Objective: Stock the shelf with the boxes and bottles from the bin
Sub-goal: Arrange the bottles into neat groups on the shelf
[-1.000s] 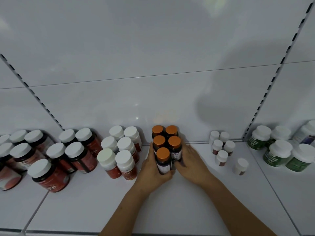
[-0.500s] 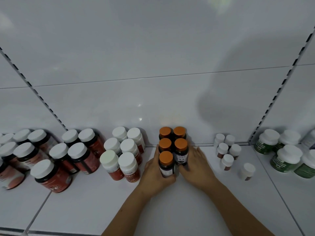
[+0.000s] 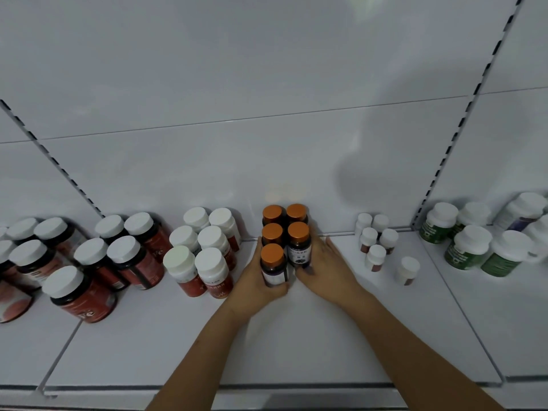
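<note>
White shelf (image 3: 296, 345) in front of me. On it, left to right: red-labelled white-capped jars (image 3: 80, 292), smaller red bottles (image 3: 207, 262), five orange-capped dark bottles (image 3: 284, 238), tiny white vials (image 3: 376, 247), green-labelled bottles (image 3: 468, 247) on the adjoining shelf panel.

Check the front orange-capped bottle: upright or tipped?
Upright: the front orange-capped bottle shows cap up, label below, held in the left hand.

Five upright dark bottles with orange caps (image 3: 285, 232) stand clustered on the white shelf (image 3: 296, 336), against its back panel.
</note>
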The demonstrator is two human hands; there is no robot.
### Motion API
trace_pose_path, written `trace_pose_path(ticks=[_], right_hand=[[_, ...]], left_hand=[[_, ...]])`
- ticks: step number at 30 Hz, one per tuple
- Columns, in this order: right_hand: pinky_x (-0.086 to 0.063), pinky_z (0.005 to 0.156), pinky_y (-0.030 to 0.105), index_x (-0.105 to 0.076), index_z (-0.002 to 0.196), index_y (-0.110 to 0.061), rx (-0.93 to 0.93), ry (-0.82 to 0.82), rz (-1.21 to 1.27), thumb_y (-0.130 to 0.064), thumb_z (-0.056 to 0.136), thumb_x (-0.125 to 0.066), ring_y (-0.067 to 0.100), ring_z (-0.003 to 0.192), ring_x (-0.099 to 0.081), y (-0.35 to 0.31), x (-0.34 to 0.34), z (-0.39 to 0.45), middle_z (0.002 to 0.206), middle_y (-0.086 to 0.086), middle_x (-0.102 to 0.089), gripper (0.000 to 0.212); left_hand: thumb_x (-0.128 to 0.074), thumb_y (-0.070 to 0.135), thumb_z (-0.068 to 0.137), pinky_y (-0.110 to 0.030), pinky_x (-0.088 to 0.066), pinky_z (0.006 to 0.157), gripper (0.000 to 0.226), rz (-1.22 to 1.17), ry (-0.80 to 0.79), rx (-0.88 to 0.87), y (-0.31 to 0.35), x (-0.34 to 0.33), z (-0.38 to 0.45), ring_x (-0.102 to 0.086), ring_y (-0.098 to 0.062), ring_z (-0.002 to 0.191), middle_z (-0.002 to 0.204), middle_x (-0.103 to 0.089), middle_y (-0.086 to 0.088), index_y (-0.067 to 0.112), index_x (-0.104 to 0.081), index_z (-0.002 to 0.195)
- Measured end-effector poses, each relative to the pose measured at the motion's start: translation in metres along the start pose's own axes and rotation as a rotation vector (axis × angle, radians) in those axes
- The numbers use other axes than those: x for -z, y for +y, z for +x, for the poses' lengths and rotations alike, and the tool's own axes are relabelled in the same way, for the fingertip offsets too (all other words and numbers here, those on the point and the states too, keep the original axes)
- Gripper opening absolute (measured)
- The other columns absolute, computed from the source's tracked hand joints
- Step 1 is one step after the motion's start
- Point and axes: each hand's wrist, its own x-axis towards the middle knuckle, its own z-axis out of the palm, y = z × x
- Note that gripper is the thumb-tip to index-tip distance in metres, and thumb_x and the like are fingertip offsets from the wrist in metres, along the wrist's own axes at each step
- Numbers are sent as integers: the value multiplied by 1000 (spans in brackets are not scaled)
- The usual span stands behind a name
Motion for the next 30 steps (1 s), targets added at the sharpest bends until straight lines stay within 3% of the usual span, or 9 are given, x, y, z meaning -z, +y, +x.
trace_pose_path(ticks=[3,5,7,10,14,18,21,25,30], right_hand=[[-6,122,30,1,157,-14,-49,-56,-78,-32,83,-55,16,150,-17,0,0,-16,165,0,-10,94],[-6,121,25,4,157,-13,-92,-67,-62,-30,87,-54,14,151,-10,-3,5,-32,165,0,-4,93],[-14,115,19,-4,158,-14,-139,-23,-25,-28,91,-53,11,148,-16,-7,13,-49,164,-3,-12,84],[-34,104,20,-33,151,-17,-185,125,-5,-19,93,-55,5,133,-39,-17,33,-72,149,-6,-41,63],[-45,84,19,-58,129,-21,-221,311,-31,-8,91,-55,-3,98,-52,-27,73,-101,116,-12,-59,41],[-39,80,6,-59,125,-18,-255,400,-85,-9,88,-53,-1,96,-55,-22,121,-124,113,-11,-60,38],[-43,84,17,-54,129,-18,-347,428,-111,-18,91,-53,3,100,-54,-8,142,-144,119,-12,-56,38],[-39,104,27,-39,146,-12,-434,276,-142,-25,98,-56,16,122,-50,22,146,-157,138,0,-50,52],[-20,116,28,-18,155,-6,-405,-44,-286,-36,104,-42,24,144,-30,59,133,-139,157,10,-31,64]], left_hand=[[-81,16,79,-25,-46,104,86,-47,2,-4,-1,0,-12,-50,-4,129,138,-52,18,22,-29,147],[-81,33,78,-27,-37,112,93,38,51,52,-8,-4,-28,-39,0,137,150,-41,18,25,-23,151],[-79,35,79,-23,-33,113,86,160,163,83,-15,-9,-52,-37,3,135,150,-39,16,23,-31,149],[-74,9,81,-23,-43,97,43,207,292,-45,-11,-18,-86,-52,-1,108,116,-54,10,21,-55,117],[-65,1,84,-12,-44,75,35,141,151,-45,13,-29,-96,-58,-5,90,92,-57,15,32,-54,94],[-62,6,89,-9,-43,73,29,86,-37,-146,38,-58,-75,-58,-7,89,95,-58,15,33,-55,97],[-62,8,89,-13,-45,79,29,86,-67,-238,43,-85,-53,-57,-7,94,103,-57,15,30,-56,107],[-63,14,90,-26,-44,100,42,149,-42,-204,38,-114,-30,-51,-7,113,121,-54,8,21,-52,130],[-63,27,92,-24,-21,116,70,298,-47,-165,39,-133,7,-32,-16,141,152,-37,0,9,-31,151]])
